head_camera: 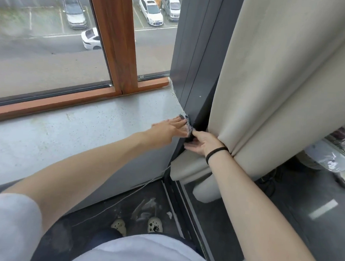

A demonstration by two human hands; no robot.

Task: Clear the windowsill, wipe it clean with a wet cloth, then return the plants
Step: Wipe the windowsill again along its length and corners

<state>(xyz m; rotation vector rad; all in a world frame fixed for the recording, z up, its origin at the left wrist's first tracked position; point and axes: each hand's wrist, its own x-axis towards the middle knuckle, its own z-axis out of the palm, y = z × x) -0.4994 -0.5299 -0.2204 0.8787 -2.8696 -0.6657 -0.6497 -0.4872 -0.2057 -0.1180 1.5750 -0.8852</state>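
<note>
Cloth (188, 124) is pressed flat under the straight fingers (179, 121) of the left hand (167, 128), at the right end of the windowsill (87, 125), against the dark wall panel (197, 71). Its long side is laid along the panel, back to front. The right hand (203, 143), just beside it, is held loose and empty, with the curtain (281, 86) pushed back by its wrist. The next wipe would likely be pulled leftward.

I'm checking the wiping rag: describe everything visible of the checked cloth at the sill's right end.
The small dark-and-white checked fabric cloth lies crumpled at the right end of the pale grey speckled windowsill, bunched against the dark grey wall panel. Straight fingers of the left hand press it; its lower end meets the thumb of the right hand. Wetness cannot be told.
</note>
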